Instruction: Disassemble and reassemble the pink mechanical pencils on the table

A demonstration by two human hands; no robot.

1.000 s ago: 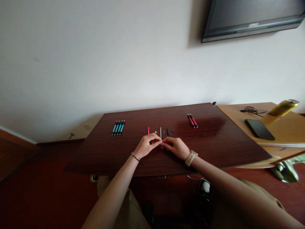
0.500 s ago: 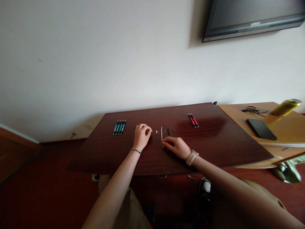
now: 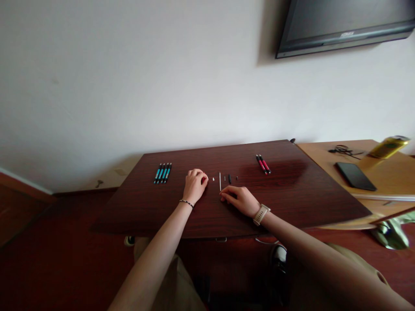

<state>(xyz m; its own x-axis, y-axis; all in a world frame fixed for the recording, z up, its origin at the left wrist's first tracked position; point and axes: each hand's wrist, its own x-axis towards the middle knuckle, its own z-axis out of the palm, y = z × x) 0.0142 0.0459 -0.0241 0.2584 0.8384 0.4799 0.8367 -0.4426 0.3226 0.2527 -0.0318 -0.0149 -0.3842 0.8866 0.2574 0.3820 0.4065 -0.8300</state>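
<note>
My left hand (image 3: 195,185) is closed in a pinch above the table, with a trace of red at its fingertips; the fingers hide most of what they hold. Just right of it lies a small white piece (image 3: 213,179). A thin white pen refill (image 3: 220,181) lies lengthwise on the table. My right hand (image 3: 240,199) rests by the near end of this refill, fingers loosely bent and nothing visible in them; whether they touch it I cannot tell. Farther right are a small spring-like piece (image 3: 225,178), a short black tube (image 3: 230,178) and a tiny dark part (image 3: 237,178).
Several blue-and-black pens (image 3: 162,173) lie in a row at the left of the dark wooden table (image 3: 129,207). Two pink-and-black pens (image 3: 263,164) lie at the right. A lighter desk adjoins, with a phone (image 3: 355,176), a black cable (image 3: 345,150) and a yellow can (image 3: 389,147).
My left hand has shifted slightly to the right, and red now shows at its fingertips. My right hand and the small parts have stayed in place.
</note>
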